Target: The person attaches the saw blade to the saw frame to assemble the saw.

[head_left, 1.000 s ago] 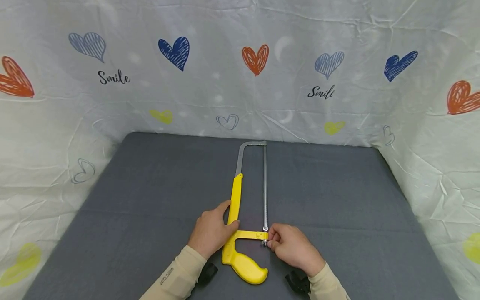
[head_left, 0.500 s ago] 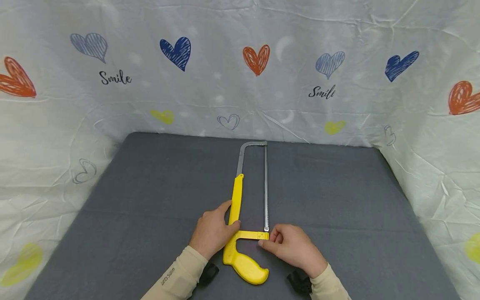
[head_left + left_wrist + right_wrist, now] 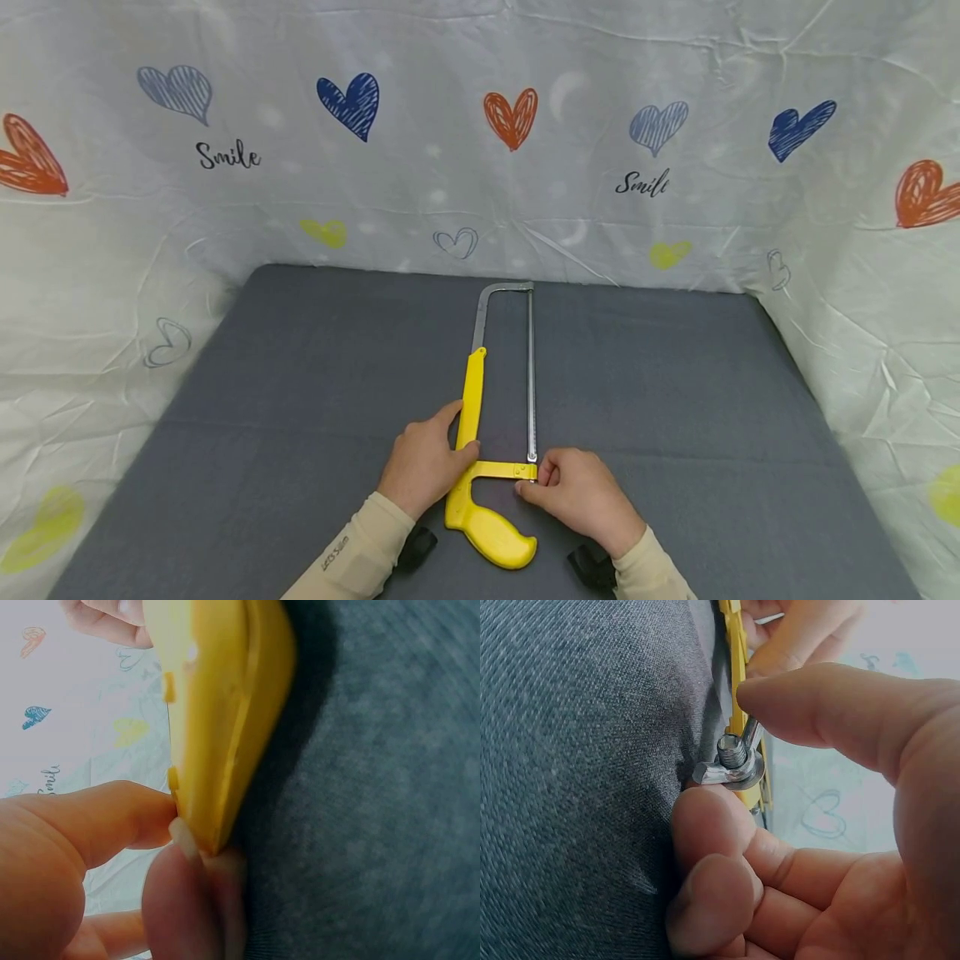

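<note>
A hacksaw (image 3: 472, 387) with a yellow frame and grip lies on the grey cloth in the head view, its silver blade (image 3: 531, 375) on the right side. My left hand (image 3: 423, 462) holds the yellow frame just above the grip, between thumb and fingers. At the blade's near end, my right hand (image 3: 588, 496) has its thumb and curled fingers around a metal wing nut (image 3: 742, 776). The right wrist view shows the thumb against one wing, a fingertip by the other, and a threaded bolt end (image 3: 731, 750) poking through. From the head, my right thumb hides the nut.
A dark grey cloth (image 3: 337, 358) covers the table. Behind it and at both sides hangs a pale curtain (image 3: 435, 50) printed with hearts and "Smile". Black wrist straps (image 3: 592, 567) show beside both sleeves.
My right thumb has swung left across the wing nut, covering it from the head camera. The hacksaw and my left hand have stayed in place.
</note>
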`<state>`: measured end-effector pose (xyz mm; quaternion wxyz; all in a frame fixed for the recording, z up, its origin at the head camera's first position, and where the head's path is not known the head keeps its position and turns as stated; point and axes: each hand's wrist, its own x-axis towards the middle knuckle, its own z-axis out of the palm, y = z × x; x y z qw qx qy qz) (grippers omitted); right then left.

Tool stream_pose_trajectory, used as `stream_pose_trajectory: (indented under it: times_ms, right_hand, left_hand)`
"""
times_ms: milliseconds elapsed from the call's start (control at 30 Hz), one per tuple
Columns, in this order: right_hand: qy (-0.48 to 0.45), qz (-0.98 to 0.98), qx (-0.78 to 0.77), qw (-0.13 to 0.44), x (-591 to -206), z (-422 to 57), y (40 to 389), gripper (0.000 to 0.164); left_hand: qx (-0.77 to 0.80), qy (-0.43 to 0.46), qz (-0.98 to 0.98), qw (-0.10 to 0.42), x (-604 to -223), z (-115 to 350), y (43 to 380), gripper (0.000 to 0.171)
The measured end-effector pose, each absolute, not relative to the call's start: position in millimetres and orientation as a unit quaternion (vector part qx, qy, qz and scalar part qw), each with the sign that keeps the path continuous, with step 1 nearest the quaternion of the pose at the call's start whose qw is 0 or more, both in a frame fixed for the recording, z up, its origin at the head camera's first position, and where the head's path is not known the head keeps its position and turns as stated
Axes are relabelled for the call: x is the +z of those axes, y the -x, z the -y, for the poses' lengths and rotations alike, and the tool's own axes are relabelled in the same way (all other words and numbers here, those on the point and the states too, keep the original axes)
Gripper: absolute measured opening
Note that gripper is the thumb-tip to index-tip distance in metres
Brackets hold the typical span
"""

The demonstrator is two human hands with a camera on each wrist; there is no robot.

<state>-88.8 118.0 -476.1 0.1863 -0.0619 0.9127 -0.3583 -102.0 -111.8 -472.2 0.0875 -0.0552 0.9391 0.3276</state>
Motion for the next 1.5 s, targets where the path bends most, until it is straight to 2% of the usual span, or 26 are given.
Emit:
stream_pose_trajectory:
  times_ms: [867,1500]
  right_hand:
    - [0.075,-0.9,-0.377,0.206,-473.3,-121.8,92.9,0.028]
    - [0.094,-0.889,-0.397,0.206,-470.9,-125.3,92.2,0.013]
  left_hand:
    - [0.34,0.059,-0.935,0.088,-472.6,111.6,100.9,0.071]
    - [0.337,0.062,-0.935,0.091,-468.5,110.1,101.5,0.072]
